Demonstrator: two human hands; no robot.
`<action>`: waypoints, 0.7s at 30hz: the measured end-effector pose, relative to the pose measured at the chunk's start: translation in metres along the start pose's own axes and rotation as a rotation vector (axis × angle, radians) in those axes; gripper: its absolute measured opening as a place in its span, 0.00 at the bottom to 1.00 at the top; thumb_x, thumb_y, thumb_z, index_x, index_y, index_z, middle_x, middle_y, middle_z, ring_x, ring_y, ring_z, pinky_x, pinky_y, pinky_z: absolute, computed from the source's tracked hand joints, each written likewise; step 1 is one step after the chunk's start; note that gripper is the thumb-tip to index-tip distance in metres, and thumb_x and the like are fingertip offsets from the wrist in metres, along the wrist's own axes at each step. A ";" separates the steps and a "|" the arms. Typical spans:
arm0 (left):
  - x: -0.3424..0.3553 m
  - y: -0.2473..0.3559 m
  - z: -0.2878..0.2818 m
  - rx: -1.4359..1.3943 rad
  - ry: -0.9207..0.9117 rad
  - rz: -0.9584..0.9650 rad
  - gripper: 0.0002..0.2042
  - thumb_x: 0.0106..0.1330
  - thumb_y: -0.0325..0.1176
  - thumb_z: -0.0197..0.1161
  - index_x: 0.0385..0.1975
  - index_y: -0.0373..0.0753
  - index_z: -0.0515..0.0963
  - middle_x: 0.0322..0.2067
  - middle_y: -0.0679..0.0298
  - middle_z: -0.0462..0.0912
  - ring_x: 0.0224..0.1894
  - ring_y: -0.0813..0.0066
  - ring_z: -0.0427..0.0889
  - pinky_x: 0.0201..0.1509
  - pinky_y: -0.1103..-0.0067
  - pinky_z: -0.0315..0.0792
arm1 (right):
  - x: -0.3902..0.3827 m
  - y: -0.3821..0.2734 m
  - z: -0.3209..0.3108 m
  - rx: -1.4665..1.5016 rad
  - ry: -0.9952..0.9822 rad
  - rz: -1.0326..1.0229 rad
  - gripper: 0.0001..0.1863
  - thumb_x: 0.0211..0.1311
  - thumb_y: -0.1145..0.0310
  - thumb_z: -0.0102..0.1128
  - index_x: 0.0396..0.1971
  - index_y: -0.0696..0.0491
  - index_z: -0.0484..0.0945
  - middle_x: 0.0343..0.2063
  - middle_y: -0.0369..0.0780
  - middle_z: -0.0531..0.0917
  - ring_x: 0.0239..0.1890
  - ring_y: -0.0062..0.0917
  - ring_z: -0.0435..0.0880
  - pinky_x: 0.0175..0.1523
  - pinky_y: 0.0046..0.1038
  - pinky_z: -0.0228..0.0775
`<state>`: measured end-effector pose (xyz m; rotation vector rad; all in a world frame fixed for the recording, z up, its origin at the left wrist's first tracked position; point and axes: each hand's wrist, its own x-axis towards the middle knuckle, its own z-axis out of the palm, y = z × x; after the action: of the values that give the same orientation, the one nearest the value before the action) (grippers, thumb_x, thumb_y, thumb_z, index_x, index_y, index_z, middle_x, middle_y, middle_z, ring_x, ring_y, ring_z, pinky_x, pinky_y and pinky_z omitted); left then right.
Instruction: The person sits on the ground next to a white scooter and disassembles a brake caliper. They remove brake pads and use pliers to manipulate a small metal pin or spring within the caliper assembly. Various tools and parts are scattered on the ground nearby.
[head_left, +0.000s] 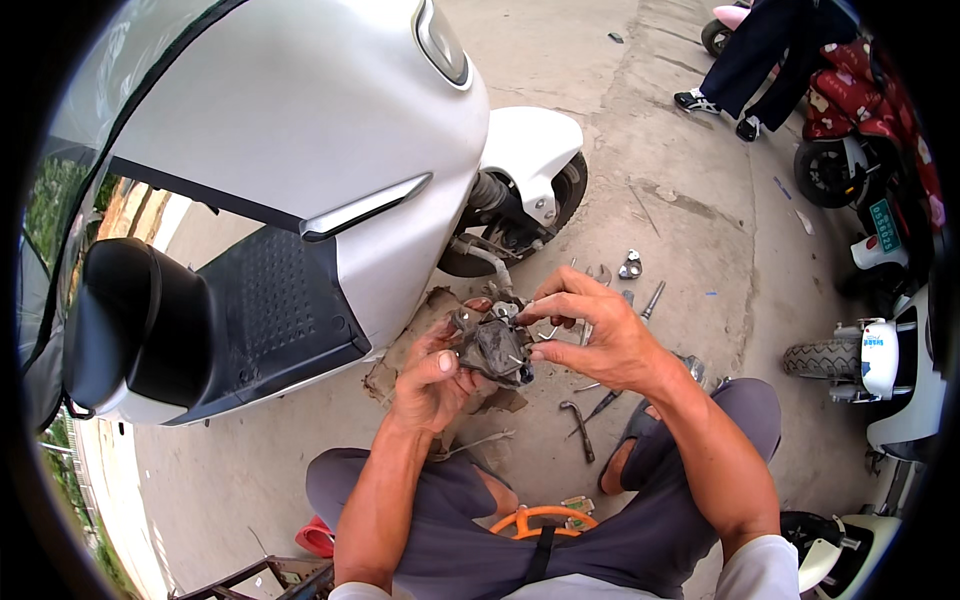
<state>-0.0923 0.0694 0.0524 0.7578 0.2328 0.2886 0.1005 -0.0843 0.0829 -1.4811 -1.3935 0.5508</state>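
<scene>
My left hand is closed around a grimy, dark grey metal part, blocky with small lugs and a thin pin sticking out. The thumb of that hand presses on its left side. My right hand comes in from the right, its thumb and forefinger at the part's right edge; what the fingertips pinch there is partly hidden. Below and behind the part lies a dirty, torn brown sheet. The white scooter's front wheel stands just beyond my hands.
The white scooter's body fills the left side. On the concrete at right lie a socket wrench, a screwdriver and a small metal clamp. Parked scooters line the right, where a person's legs show. An orange ring-shaped seat is below me.
</scene>
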 end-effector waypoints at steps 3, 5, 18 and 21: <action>0.001 -0.001 0.000 0.012 -0.006 0.006 0.39 0.55 0.41 0.70 0.66 0.31 0.64 0.59 0.49 0.75 0.56 0.58 0.82 0.60 0.68 0.79 | -0.001 0.003 -0.001 0.005 -0.011 -0.024 0.23 0.49 0.73 0.75 0.48 0.54 0.82 0.42 0.40 0.80 0.47 0.31 0.81 0.51 0.32 0.74; 0.000 -0.002 0.003 0.031 0.022 0.012 0.38 0.55 0.39 0.71 0.66 0.31 0.64 0.59 0.50 0.75 0.57 0.59 0.81 0.60 0.68 0.78 | -0.005 -0.003 -0.002 0.174 0.108 0.296 0.24 0.53 0.62 0.75 0.48 0.59 0.82 0.43 0.44 0.82 0.46 0.31 0.82 0.51 0.33 0.74; 0.010 -0.040 0.015 0.373 0.129 0.045 0.39 0.55 0.32 0.77 0.66 0.31 0.64 0.57 0.56 0.74 0.59 0.68 0.75 0.65 0.72 0.69 | -0.018 -0.009 -0.001 -0.114 0.031 0.621 0.36 0.48 0.49 0.75 0.44 0.69 0.81 0.38 0.54 0.86 0.41 0.40 0.87 0.48 0.35 0.78; 0.012 -0.043 0.018 0.397 0.137 0.047 0.39 0.55 0.32 0.77 0.66 0.31 0.64 0.57 0.56 0.74 0.59 0.68 0.76 0.64 0.72 0.70 | -0.020 -0.005 -0.002 -0.092 0.040 0.629 0.33 0.49 0.52 0.76 0.44 0.68 0.82 0.38 0.53 0.87 0.41 0.40 0.87 0.48 0.35 0.78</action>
<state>-0.0684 0.0322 0.0338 1.1389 0.4090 0.3443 0.0946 -0.1043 0.0822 -2.0015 -0.9119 0.8436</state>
